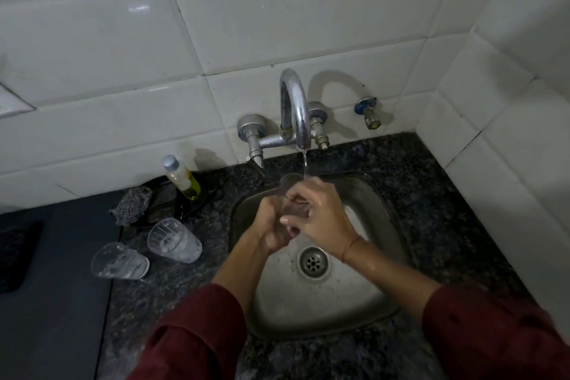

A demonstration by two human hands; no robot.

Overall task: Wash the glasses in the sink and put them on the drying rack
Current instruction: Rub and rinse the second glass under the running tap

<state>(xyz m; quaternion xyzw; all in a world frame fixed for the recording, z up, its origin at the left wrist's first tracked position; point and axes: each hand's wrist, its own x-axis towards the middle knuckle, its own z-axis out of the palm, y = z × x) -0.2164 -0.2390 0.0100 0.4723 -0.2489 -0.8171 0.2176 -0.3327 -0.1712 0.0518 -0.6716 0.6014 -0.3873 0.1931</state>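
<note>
Over the steel sink (364, 296) both my hands hold one clear glass (290, 183) under a thin stream of water from the curved tap (294, 102). My left hand (271, 225) wraps the glass's lower part. My right hand (320, 213) grips its side from the right, fingers across it. Only the rim and a bit of the wall show between my fingers. Two more clear glasses lie on the dark counter left of the sink, one nearer the sink (174, 241) and one further left (118, 262), both soapy.
A detergent bottle (182, 177) stands on a black dish by the wall, with a grey scouring sponge (132, 205) beside it. A dark mat (55, 256) covers the counter's left part. A small blue valve (368, 111) sticks out of the tiled wall at the right.
</note>
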